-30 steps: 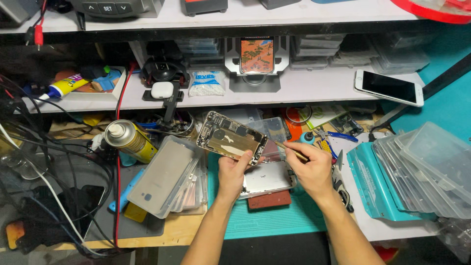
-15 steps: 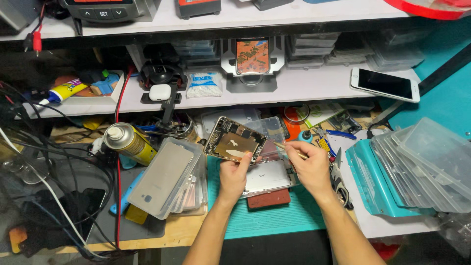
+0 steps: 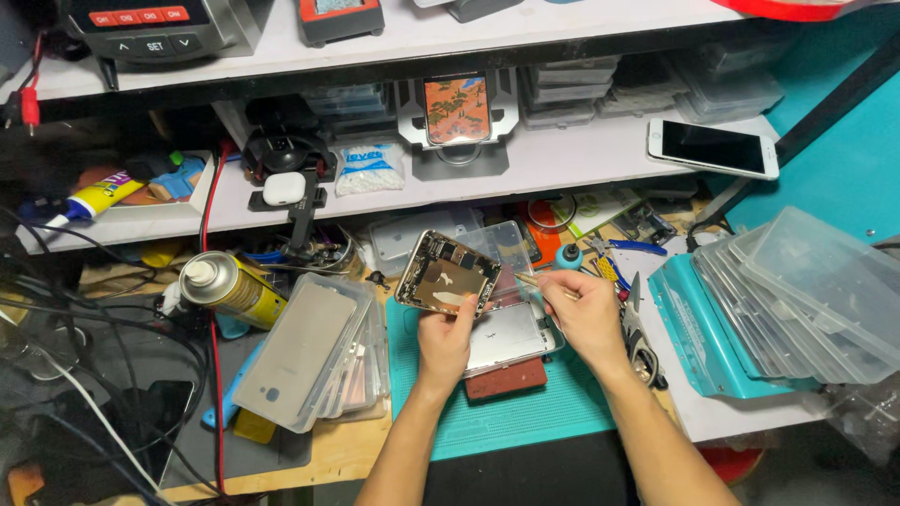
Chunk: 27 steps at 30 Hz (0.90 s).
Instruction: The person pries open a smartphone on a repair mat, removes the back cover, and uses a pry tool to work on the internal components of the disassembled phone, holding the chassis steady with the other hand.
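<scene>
Left hand [image 3: 448, 339] grips opened phone chassis [image 3: 446, 274] above teal mat [image 3: 525, 422]; right hand [image 3: 589, 314] pinches tweezers [image 3: 536, 282] at its edge. Internals still fitted, teardown early.

My left hand [image 3: 448, 339] covers lower edge of opened phone chassis [image 3: 446, 274]; its internals too small to tell. Tweezers [image 3: 542, 285] tip blurred. Both my forearms cut off by bottom edge.

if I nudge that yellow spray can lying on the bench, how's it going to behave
The spray can lies on its side, so its round body would probably roll. Its smooth metal wall looks slippery but stiff. The clear case stack right beside it might stop it rolling that way.
</scene>
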### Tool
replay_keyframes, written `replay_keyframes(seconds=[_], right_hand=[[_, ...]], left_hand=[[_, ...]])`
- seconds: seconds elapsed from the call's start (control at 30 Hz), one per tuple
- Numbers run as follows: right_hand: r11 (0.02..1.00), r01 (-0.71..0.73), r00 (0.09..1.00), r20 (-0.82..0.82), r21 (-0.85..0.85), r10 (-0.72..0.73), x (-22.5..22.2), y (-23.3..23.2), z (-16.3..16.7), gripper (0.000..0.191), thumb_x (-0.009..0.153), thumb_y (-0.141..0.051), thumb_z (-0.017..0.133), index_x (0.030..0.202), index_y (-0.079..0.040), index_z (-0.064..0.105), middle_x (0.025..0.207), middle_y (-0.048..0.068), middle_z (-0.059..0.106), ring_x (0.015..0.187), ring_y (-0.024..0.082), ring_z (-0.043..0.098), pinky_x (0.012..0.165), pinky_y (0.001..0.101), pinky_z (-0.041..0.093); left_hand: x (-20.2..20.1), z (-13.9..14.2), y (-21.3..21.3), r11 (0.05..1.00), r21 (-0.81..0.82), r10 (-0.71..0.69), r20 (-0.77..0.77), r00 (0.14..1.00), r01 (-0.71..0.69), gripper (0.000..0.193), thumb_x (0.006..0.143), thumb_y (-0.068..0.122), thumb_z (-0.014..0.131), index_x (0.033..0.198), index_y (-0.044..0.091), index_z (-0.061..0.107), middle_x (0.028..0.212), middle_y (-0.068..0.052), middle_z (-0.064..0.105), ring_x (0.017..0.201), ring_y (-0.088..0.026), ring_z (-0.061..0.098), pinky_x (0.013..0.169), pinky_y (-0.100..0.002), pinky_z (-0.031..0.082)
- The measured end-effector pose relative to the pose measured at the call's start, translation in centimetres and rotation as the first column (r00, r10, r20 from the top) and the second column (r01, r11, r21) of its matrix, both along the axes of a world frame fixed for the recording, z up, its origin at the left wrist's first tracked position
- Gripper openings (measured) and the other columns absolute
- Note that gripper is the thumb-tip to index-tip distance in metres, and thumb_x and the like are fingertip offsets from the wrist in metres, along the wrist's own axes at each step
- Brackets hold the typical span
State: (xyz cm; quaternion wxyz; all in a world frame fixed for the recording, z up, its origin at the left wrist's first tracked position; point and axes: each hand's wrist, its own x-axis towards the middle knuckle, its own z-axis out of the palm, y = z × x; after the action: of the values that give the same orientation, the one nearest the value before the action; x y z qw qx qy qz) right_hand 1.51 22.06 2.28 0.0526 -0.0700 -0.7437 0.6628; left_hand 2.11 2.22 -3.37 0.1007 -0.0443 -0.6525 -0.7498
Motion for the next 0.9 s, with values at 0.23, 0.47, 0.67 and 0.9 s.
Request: replay_keyframes(seconds=[0.23,0.47,0.67,0.9], right_hand=[[0.973,0.059,0.985,-0.172,0.221,-0.021,0.5,-0.4,0.3,0.02,0.091,-0.016,0.074,0.101,0.001,0.079,0.073,0.001,0.074,0.064,0.003,0.061,0.056,0.0214,0.048],[0.974,0.057,0.984,-0.179,0.221,-0.017,0.7,-0.5,0.7,0.02,0.091,-0.017,0.074,0.101,0.0,0.079,0.074,0.001,0.075,0.066,0.003,0.062,0.058,0.0214,0.048],[0.968,0.067,0.987,-0.155,0.241,-0.029,0.9,-0.6,1.2,0.021,0.091,-0.017,0.074,0.101,-0.001,0.079,0.071,0.0,0.074,0.062,0.003,0.06,0.054,0.0219,0.046],[0.967,0.071,0.988,-0.15,0.244,-0.034,1.0,-0.7,1.7,0.02,0.091,-0.017,0.073,0.102,-0.001,0.08,0.067,-0.002,0.07,0.059,0.002,0.056,0.051,0.0219,0.042]], left_hand=[[-0.2,0.1,0.2,0.996,0.09,-0.019,0.015,1.0,0.018,0.02,0.099,0.007,0.064,0.106,-0.01,0.072,0.095,-0.01,0.077,0.087,-0.016,0.077,0.075,-0.028,0.061],[-0.5,0.4,-0.3,0.957,0.277,-0.106,0.055,0.993,0.087,0.02,0.099,0.004,0.063,0.109,-0.013,0.069,0.099,-0.013,0.074,0.086,-0.022,0.076,0.077,-0.033,0.064],[-0.6,0.6,-0.7,0.935,0.335,-0.14,0.037,0.989,0.12,0.021,0.099,0.003,0.063,0.11,-0.014,0.067,0.101,-0.014,0.074,0.087,-0.025,0.077,0.079,-0.035,0.064],[-0.5,1.3,-0.6,0.934,0.338,-0.144,0.059,0.988,0.116,0.02,0.099,0.003,0.063,0.11,-0.013,0.067,0.1,-0.014,0.074,0.086,-0.027,0.077,0.076,-0.034,0.063]])
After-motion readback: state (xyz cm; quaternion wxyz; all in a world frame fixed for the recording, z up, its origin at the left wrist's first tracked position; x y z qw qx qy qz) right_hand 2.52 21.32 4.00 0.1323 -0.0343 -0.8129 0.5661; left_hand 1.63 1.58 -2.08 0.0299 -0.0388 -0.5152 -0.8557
